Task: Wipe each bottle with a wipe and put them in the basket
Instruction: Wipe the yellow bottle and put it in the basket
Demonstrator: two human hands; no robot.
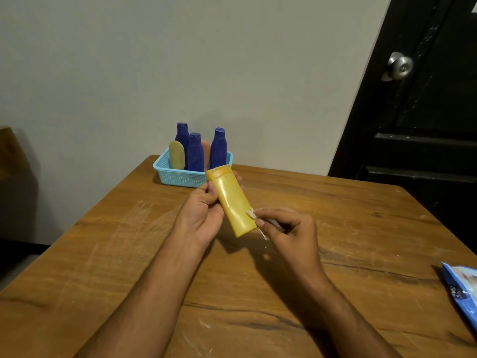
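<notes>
My left hand (204,213) grips a yellow bottle (231,200) above the wooden table (129,254), the bottle tilted with its cap end pointing away from me. My right hand (286,228) pinches a small white wipe (252,215) against the bottle's lower right edge. At the table's far edge stands a light blue basket (180,177). In it stand three dark blue bottles (195,153), a beige bottle (177,155) and a pinkish bottle (206,151) that is partly hidden behind the blue ones.
A blue wipes pack (462,288) lies at the table's right edge, cut off by the frame. A black door with a metal knob (399,65) is at the right. A pale wall stands behind the basket.
</notes>
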